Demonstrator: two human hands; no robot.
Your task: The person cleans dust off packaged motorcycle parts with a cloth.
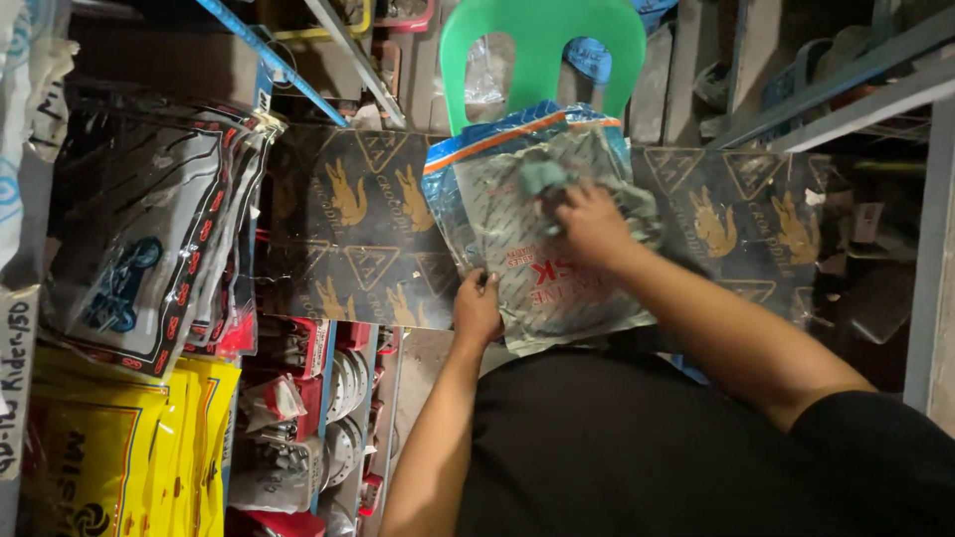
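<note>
A clear plastic packet (572,288) with red print lies on a dark printed board (348,249) in front of me. My left hand (477,308) pinches the packet's near left edge. My right hand (589,224) presses a crumpled grey-green cloth (542,179) onto the packet's top. A second clear bag with a blue and orange zip strip (497,139) lies under the packet, towards the far side.
A green plastic chair back (542,35) stands just beyond the board. Hanging packets in black and red (149,239) and yellow bags (129,447) fill the left. Red boxes with round metal parts (338,388) sit lower left. Metal shelf rails (846,89) run at the right.
</note>
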